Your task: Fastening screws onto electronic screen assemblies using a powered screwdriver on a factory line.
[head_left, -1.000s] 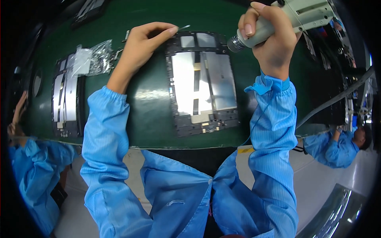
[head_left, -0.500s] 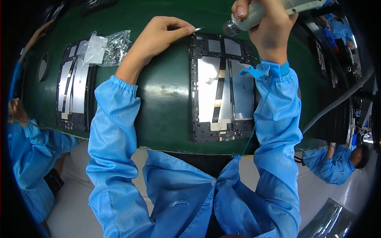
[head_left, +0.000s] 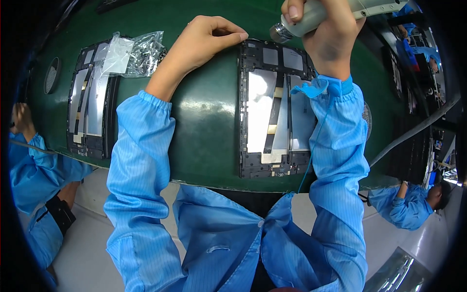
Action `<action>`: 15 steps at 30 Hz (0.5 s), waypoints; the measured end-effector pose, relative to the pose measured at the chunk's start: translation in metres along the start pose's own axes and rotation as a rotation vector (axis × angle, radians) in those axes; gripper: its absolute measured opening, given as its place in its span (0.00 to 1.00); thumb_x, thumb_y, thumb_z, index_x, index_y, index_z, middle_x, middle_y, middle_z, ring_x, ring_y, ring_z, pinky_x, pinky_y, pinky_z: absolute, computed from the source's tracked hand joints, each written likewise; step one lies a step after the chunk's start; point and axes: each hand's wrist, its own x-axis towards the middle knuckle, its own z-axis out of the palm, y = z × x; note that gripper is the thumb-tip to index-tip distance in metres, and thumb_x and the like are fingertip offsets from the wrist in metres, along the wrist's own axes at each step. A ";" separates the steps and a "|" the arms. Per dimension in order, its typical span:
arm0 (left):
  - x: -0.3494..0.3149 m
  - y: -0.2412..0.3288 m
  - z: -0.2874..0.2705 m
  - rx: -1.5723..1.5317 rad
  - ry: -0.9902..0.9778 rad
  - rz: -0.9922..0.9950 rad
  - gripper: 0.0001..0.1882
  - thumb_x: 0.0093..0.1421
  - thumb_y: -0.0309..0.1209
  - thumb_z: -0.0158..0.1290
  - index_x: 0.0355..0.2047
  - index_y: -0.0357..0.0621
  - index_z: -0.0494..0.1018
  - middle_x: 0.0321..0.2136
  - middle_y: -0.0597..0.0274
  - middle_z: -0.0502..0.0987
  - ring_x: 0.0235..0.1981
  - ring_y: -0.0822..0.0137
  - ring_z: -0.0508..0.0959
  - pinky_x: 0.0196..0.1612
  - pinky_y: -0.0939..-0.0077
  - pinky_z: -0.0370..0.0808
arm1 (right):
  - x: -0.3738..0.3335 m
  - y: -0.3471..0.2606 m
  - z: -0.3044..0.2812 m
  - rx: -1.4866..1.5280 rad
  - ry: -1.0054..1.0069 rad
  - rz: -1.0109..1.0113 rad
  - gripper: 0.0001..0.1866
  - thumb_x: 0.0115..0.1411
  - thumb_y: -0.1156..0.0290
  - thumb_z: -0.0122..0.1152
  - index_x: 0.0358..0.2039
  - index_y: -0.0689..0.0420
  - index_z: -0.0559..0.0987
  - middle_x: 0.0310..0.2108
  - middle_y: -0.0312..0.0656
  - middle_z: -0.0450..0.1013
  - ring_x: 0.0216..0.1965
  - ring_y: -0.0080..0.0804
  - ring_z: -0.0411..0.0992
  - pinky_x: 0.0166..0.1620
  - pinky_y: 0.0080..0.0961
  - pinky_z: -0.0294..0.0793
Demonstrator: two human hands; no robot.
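My right hand (head_left: 331,39) is wrapped round a pale grey electric screwdriver (head_left: 314,18), its metal nose (head_left: 280,33) pointing left above the far edge of an opened tablet (head_left: 260,109). The tablet lies on the green table with silver panels and dark ribbon strips showing. At its far left corner, thumb and forefinger of my left hand (head_left: 206,41) are pinched together; whatever lies between them is hidden. A blue wrist strap (head_left: 335,87) circles my right wrist, and its thin cord runs down across the tablet's right side.
Left of my left arm lies a second opened tablet (head_left: 90,107), partly covered by a clear plastic bag of small dark parts (head_left: 141,56). A round dish (head_left: 52,76) stands farther left, another (head_left: 367,121) behind my right sleeve. A grey cable (head_left: 418,129) crosses the right. People in blue sit on both sides.
My left hand has shifted slightly right onto the tablet's far corner; the small pale piece at its fingertips no longer shows. The screwdriver has moved a little left and upward. The tablet appears slightly farther right.
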 end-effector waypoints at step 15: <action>-0.019 0.027 0.028 -0.019 -0.190 0.051 0.09 0.59 0.29 0.62 0.35 0.35 0.83 0.29 0.59 0.83 0.29 0.74 0.78 0.33 0.79 0.74 | -0.010 -0.007 -0.011 -0.063 -0.028 -0.005 0.17 0.56 0.78 0.49 0.45 0.72 0.74 0.34 0.54 0.78 0.17 0.25 0.68 0.23 0.23 0.72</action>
